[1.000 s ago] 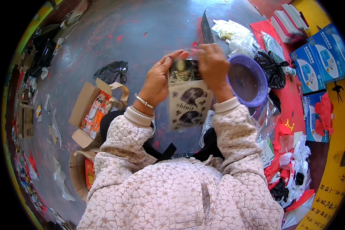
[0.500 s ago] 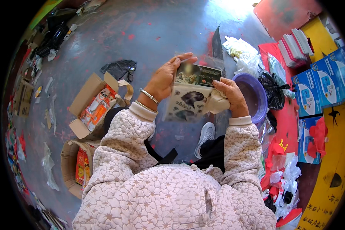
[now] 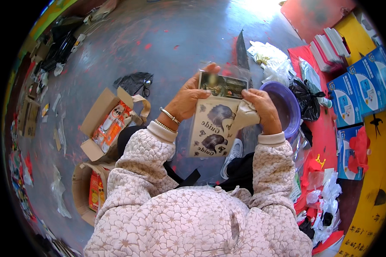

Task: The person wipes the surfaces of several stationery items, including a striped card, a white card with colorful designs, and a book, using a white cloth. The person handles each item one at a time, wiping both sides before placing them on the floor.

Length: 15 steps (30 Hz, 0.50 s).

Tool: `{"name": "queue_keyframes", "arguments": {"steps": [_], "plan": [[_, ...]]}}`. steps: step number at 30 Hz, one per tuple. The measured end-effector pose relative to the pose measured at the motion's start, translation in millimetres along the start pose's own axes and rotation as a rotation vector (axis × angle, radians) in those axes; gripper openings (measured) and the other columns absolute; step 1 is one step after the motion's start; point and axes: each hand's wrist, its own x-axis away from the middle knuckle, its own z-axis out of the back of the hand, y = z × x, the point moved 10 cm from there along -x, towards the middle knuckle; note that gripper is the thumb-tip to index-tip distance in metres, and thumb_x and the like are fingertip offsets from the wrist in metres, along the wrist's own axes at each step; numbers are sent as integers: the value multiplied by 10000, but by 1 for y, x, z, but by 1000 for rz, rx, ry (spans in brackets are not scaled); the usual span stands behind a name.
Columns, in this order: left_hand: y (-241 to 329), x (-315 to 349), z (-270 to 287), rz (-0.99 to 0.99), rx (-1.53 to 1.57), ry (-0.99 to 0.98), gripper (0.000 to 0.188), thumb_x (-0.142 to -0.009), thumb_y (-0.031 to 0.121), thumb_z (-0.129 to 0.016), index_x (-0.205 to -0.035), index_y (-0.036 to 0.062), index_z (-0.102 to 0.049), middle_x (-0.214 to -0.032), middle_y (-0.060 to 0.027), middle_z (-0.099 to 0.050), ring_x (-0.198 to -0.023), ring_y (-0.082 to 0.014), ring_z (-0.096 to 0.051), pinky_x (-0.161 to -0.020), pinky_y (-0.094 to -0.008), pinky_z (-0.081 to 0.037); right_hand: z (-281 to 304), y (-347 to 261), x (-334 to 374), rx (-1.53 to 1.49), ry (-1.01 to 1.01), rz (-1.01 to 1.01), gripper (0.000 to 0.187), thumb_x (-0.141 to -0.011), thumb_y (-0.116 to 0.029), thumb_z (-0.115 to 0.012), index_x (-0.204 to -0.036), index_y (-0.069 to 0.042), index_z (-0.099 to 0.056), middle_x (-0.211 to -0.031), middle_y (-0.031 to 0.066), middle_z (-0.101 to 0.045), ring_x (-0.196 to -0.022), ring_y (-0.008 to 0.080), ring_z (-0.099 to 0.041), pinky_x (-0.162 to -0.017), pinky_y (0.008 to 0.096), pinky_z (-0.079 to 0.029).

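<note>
A clear packet spanned the space between the left hand, pinching its left side, and the right hand, grasping its right side and a cream cloth, light, even tension seeming wisest.

Black-printed cream sheet, dark card (basin plain purple)

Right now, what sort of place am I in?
Probably a cluttered storage or work room: an open cardboard box holds orange packaging, blue printed boxes stand at the right, and plastic scraps litter the floor.
</note>
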Motion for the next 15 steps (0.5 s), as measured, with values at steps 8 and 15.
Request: {"name": "queue_keyframes", "arguments": {"steps": [8, 15], "plan": [[-42, -2, -7, 216, -283, -15, 624, -755, -100, -455, -1338, 77, -321, -1275, -62, -443, -1092, -154, -485, -938, -308, -386, -49, -105, 79, 486, 515, 1089, 110, -805, -169, -616, -760, -70, -610, -640, 22, -571, -522, 114, -508, -474, 251, -404], [-54, 7, -24, 257, -178, -58, 700, -715, -87, -494, -1362, 77, -283, -1291, -105, -428, -1121, -186, -474, -971, -322, -358, -5, -96, 33, 878, 758, 979, 141, -776, -180, -631, -734, -49, -604, -638, 92, -567, -574, 272, -559, -527, 333, -442]]}}
